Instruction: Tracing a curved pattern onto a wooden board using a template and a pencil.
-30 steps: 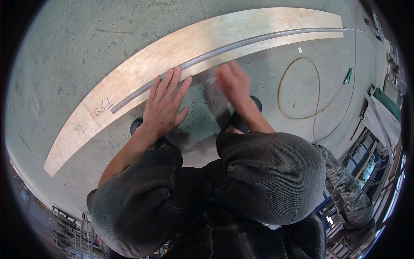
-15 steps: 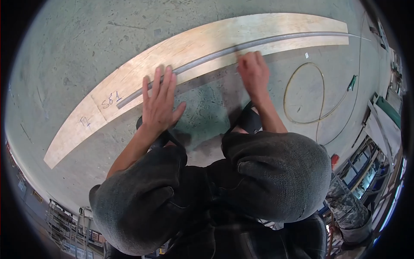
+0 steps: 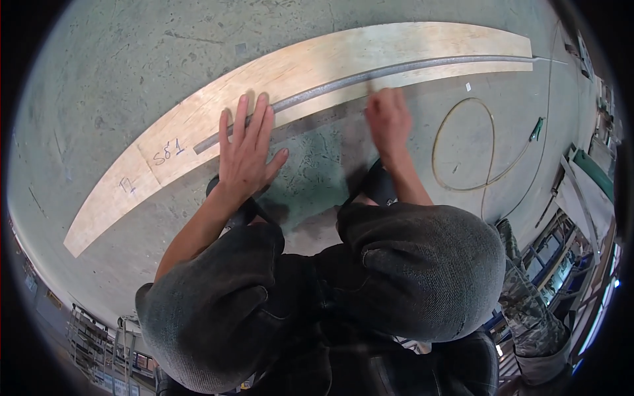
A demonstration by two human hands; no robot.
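A long curved wooden board (image 3: 370, 49) lies on the floor in front of me, with handwritten marks near its left end. Along the board's inner edge runs a thin grey metal strip (image 3: 343, 82), bent into a gentle arc; its left end stops short of the marks. My left hand (image 3: 247, 148) lies flat over board and strip with fingers spread, covering a stretch of the strip. My right hand (image 3: 389, 119) is closed just below the strip, to the right. A thin blurred tip pokes up from it toward the strip; I cannot tell what it is.
A yellowish hose or cable (image 3: 434, 155) lies looped on the floor to the right, beside a green-handled clamp-like tool (image 3: 537, 129). A camouflage trouser leg (image 3: 531, 323) stands at lower right. Metal racks (image 3: 99, 350) are at lower left.
The grey strip has slid to the right along the board, its left end now farther from the marks. My right hand has shifted slightly nearer to me; the left stays flat.
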